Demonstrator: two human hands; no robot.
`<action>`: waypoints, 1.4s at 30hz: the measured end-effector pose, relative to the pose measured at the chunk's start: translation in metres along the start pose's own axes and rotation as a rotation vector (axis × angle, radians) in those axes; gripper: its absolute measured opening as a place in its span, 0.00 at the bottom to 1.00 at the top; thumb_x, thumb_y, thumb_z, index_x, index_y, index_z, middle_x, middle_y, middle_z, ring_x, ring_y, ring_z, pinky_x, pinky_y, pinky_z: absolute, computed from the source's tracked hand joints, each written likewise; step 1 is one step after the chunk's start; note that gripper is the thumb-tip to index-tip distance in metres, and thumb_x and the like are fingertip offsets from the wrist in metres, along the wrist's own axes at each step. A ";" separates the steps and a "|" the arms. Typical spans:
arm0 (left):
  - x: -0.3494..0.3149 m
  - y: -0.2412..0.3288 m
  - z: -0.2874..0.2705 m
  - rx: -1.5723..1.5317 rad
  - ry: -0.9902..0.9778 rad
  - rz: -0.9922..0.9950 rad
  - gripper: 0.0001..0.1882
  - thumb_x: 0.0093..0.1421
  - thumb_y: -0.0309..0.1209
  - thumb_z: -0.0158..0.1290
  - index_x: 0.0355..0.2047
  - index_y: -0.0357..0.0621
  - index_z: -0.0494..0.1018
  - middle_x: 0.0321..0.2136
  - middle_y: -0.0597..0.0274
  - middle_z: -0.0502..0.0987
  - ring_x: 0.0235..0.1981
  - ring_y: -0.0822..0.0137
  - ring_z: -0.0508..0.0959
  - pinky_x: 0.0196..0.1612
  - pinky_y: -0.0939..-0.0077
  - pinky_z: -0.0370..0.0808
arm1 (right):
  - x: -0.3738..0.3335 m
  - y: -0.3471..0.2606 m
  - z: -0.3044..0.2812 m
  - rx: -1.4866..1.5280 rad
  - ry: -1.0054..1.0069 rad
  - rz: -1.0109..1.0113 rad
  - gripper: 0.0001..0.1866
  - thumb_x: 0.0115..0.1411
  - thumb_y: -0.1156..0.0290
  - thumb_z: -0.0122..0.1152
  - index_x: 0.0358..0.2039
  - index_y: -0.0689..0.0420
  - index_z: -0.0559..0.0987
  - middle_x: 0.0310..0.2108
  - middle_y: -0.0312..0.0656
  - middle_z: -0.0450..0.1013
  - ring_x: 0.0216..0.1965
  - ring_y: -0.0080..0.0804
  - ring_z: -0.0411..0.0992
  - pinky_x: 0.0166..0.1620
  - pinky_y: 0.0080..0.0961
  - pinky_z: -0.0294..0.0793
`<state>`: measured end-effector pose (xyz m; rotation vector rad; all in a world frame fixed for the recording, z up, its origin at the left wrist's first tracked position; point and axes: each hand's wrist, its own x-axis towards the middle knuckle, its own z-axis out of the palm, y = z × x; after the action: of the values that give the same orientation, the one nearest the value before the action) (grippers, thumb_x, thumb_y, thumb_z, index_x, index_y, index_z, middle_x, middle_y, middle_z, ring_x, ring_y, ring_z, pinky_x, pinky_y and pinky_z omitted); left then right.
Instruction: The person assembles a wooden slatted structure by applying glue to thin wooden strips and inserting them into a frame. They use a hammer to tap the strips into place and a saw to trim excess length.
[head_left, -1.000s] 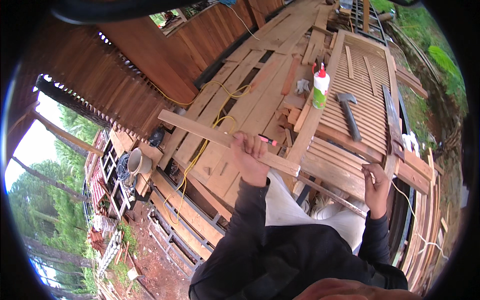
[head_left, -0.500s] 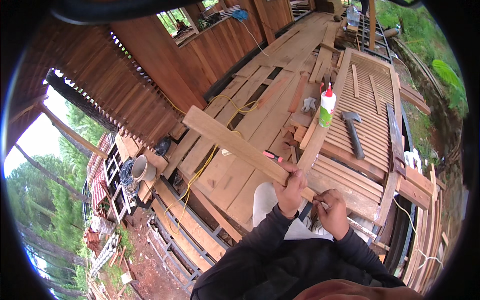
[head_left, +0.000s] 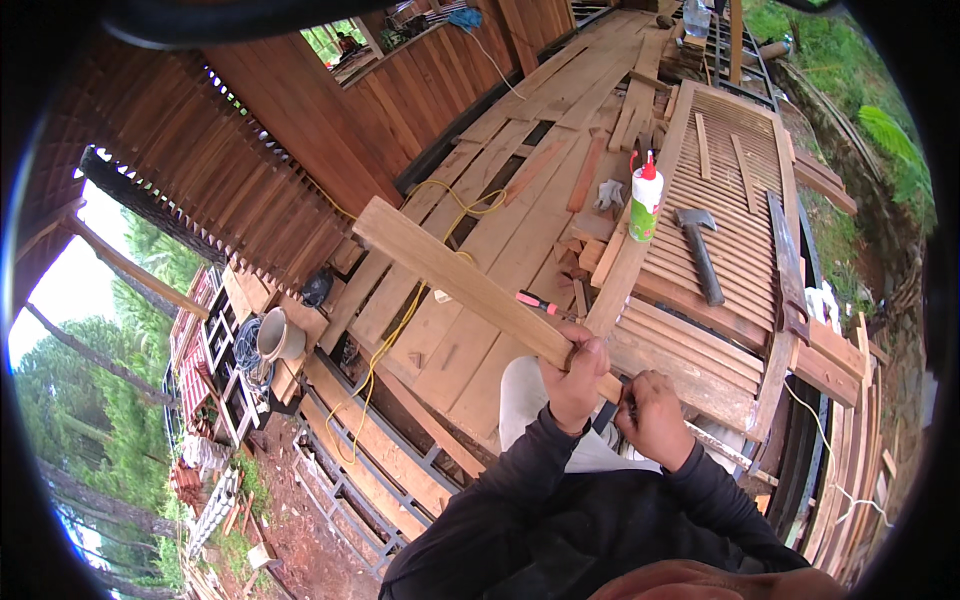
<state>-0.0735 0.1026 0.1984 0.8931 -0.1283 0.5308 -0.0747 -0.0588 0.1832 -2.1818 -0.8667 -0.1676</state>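
A long flat wooden board [head_left: 462, 284] slants up and left in front of me. My left hand [head_left: 576, 380] is wrapped round its lower part. Close by, my right hand [head_left: 655, 418] is closed at the board's lower end, with a small dark thing at its fingers that I cannot make out. A pink-and-black tool handle [head_left: 537, 301] shows just beyond the board, partly hidden. To the right, a white glue bottle [head_left: 645, 204] with a red cap and green label stands upright by a slatted wooden panel [head_left: 684, 130]. A hatchet [head_left: 702, 255] lies on the slats.
A handsaw [head_left: 787, 262] rests along the panel's right side. Loose wood offcuts [head_left: 597, 255] are beside its left edge. A yellow cord [head_left: 405, 325] runs across the plank floor [head_left: 480, 370]. A bucket [head_left: 281, 335] stands at the left, near the gaps in the metal floor frame [head_left: 355, 515].
The view has shifted slightly, so most things sit a little further left. My right hand has turned, with its knuckles more upward. The left hand keeps its hold on the board.
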 end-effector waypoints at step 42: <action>0.044 -0.011 -0.042 1.532 -0.737 0.187 0.23 0.49 0.30 0.65 0.48 0.49 0.78 0.40 0.59 0.80 0.44 0.53 0.82 0.46 0.58 0.79 | -0.119 0.118 -0.111 0.712 0.569 0.608 0.31 0.77 0.48 0.45 0.67 0.62 0.68 0.39 0.43 0.78 0.34 0.29 0.79 0.36 0.24 0.78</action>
<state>-0.0349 0.1460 0.1781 2.5808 -0.5083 0.3852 -0.0738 -0.2559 0.1442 -1.5007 0.0852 -0.1361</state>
